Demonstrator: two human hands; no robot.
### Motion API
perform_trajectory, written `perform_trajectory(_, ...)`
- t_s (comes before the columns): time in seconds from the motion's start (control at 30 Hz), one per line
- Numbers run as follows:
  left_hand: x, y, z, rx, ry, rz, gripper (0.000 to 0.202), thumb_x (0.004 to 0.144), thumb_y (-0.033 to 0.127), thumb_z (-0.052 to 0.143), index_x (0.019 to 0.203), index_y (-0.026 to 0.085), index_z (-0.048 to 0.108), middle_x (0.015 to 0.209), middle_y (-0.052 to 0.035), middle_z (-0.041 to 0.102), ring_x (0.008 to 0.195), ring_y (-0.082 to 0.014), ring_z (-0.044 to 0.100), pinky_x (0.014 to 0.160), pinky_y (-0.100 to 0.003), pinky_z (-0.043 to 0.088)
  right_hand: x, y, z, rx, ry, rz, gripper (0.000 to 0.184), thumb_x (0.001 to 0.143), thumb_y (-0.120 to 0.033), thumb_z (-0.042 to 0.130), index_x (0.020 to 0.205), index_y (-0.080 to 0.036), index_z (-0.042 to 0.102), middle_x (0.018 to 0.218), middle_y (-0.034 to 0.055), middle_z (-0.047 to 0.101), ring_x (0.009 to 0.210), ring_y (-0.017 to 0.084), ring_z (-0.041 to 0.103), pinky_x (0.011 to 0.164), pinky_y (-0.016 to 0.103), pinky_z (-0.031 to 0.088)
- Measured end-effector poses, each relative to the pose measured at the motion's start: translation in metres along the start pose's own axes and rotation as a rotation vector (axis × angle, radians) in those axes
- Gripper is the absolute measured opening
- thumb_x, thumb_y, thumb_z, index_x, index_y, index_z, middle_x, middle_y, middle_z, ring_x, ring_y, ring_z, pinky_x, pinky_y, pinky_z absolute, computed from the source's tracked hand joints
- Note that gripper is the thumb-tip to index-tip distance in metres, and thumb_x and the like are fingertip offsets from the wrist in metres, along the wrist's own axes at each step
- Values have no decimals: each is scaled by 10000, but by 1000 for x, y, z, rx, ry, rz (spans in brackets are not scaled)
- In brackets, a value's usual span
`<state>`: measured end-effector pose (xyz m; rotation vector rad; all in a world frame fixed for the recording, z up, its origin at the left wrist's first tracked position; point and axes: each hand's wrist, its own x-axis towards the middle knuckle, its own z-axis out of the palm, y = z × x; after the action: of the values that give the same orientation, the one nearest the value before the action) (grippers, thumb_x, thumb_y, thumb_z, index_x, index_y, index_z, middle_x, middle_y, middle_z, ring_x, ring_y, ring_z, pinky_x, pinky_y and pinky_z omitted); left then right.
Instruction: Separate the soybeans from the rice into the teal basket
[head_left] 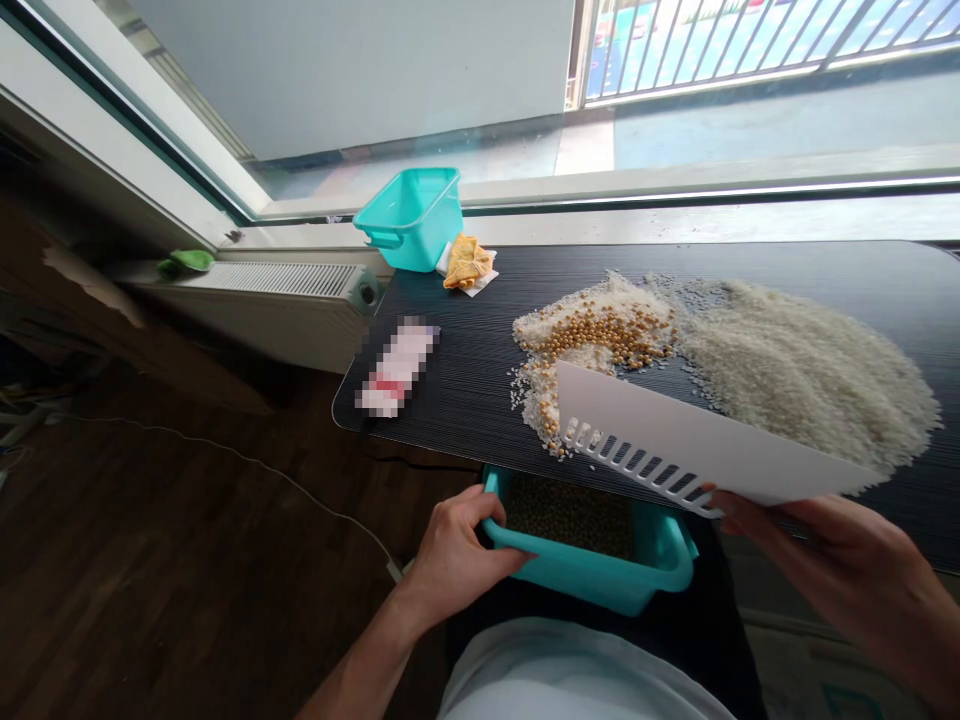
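My left hand (461, 545) grips the near left corner of a turquoise plastic bin (592, 567), thumb and fingers closed over its rim. Inside lie small dark greenish grains (570, 512); their kind is hard to tell. My right hand (817, 540) is closed on one end of a flat white slotted plastic board (697, 430), held tilted over the table's front edge. The board's far end reaches a pile of white rice (547, 395) mixed with yellow soybeans (607, 330). Some beans and grains show through or beside its slots. A larger rice heap (810, 370) lies behind the board.
The dark table (465, 390) has a rounded left corner. A second turquoise bin (416, 225) stands at its back left beside a yellow cloth-like bundle (469, 262). A blurred pinkish-white item (399, 368) lies near the left edge. Behind are a window and a radiator (292, 290).
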<state>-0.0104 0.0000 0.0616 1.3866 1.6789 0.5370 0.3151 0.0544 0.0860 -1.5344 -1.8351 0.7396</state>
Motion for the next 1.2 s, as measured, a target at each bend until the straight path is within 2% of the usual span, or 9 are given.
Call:
perform_trajectory(0.27,0,0,1,-13,1,4,272,636,196,792,601,193,522,671,59,486,638,-109,472,604,-251,316,-2,-7,0,58,-10,2,545,790,-771,694,713,-261,869,586,46,786,471,230,734,476,277,621)
perform_trajectory(0.4,0,0,1,-3,4,3,274,631,206,791,598,193,519,679,52,489,651,-116,478,620,-256,327,0,-9,2,53,-6,18,552,773,-774,706,681,-252,858,584,54,782,474,229,727,450,268,604)
perform_trajectory(0.6,-1,1,0,-7,0,-4,266,626,209,787,604,192,522,677,55,484,645,-110,467,614,-253,319,-1,-7,5,78,-38,64,529,762,-751,724,740,-243,870,621,56,795,497,234,720,517,303,632)
perform_trajectory(0.77,-1,1,0,1,17,2,274,609,177,792,590,188,519,678,53,501,648,-109,479,613,-251,328,3,-6,8,77,-36,44,464,780,-701,734,732,-256,859,594,35,781,499,225,708,520,297,618)
perform_trajectory(0.9,-1,1,0,-11,29,5,279,611,176,804,597,190,525,666,60,501,639,-108,480,601,-248,324,5,-10,12,100,-54,35,521,797,-740,693,707,-251,846,565,41,764,469,212,685,488,286,596)
perform_trajectory(1.07,-2,0,0,-12,24,4,281,620,187,802,599,189,522,673,58,500,641,-106,481,605,-246,326,2,0,4,30,-7,52,493,791,-722,703,711,-258,849,628,46,793,534,232,723,537,314,616)
perform_trajectory(1.2,-1,-1,0,6,15,11,281,619,184,790,593,188,510,681,51,508,652,-111,486,618,-250,332,0,9,-2,-9,33,75,517,797,-734,685,644,-260,824,602,42,780,515,225,721,495,301,591)
